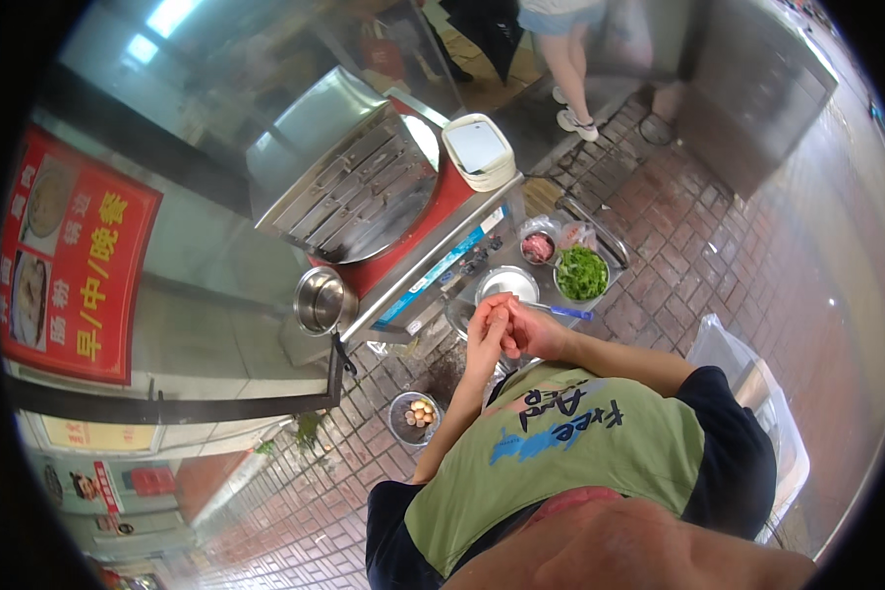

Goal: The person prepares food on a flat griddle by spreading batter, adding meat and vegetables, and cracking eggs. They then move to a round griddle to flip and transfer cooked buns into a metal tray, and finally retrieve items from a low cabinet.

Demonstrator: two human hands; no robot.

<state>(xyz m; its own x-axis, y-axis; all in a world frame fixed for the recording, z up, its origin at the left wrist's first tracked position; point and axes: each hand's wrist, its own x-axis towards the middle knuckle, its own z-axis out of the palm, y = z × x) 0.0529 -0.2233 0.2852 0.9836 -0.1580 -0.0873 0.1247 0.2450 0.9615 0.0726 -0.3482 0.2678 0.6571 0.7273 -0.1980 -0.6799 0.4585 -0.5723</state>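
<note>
My left hand point(486, 324) and my right hand point(537, 333) meet in front of my waist, fingers curled against each other. I see nothing held between them, though the inside of the clasp is hidden. Just beyond them sits a metal bowl with white contents point(508, 284), partly covered by my fingers. A blue handle point(571, 313) sticks out to the right beside my right hand. Farther right stand a bowl of chopped leafy greens point(582, 273) and a bowl of raw meat point(538, 248) with clear plastic around it.
A steamer or griddle with metal lids point(372, 188) stands on a steel stand ahead. A saucepan point(324, 299) sits at its left corner, a white container point(478, 151) at its right. A bucket of eggs point(415, 419) is at lower left. A lined bin point(763, 420) stands right. A person's legs point(571, 74) show behind.
</note>
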